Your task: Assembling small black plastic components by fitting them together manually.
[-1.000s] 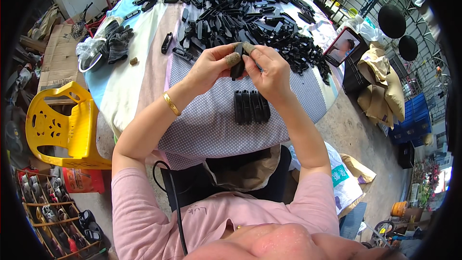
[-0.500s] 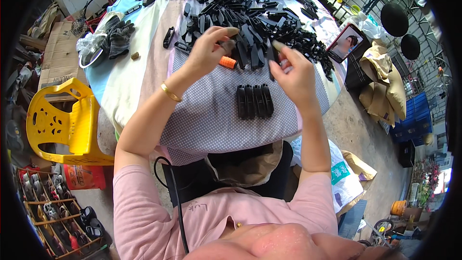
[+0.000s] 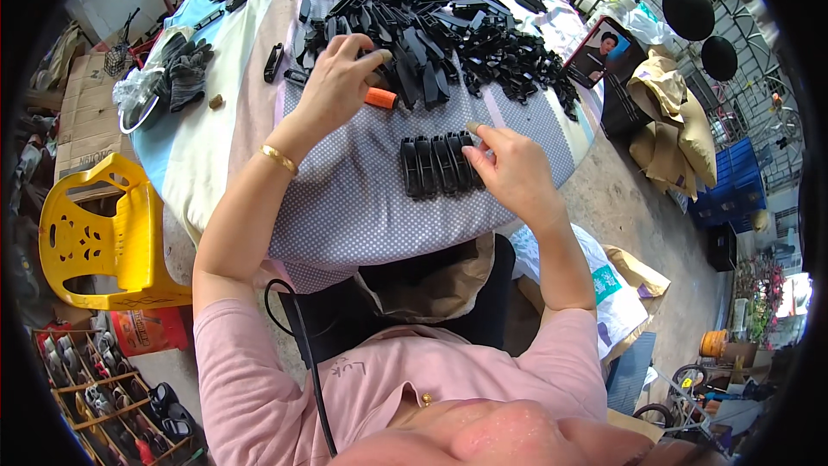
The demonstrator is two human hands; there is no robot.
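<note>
A short row of curved black plastic clips (image 3: pixel 429 166) stands side by side on the dotted cloth in front of me. At the row's right end, my right hand (image 3: pixel 513 168) pinches a black plastic clip (image 3: pixel 474 160) against the others, thumb and forefinger closed. Farther off and to the left, my left hand (image 3: pixel 338 82) reaches the near edge of a big heap of loose black plastic parts (image 3: pixel 414 17). Its fingers are bent together; what lies between them is lost against the black heap. A small orange cylinder (image 3: pixel 380 98) lies just beside that hand.
The cloth-covered table (image 3: pixel 233 129) also bears a bowl with dark gloves (image 3: pixel 185 73) at left and a propped phone (image 3: pixel 599 52) at right. A yellow plastic chair (image 3: pixel 129 233) stands left of the table. An open brown sack (image 3: pixel 444 285) sits at my lap.
My right hand has come from the heap's edge down to the row, adding a clip at its right end. The left hand stays by the heap, its fingers now bent among the parts.
</note>
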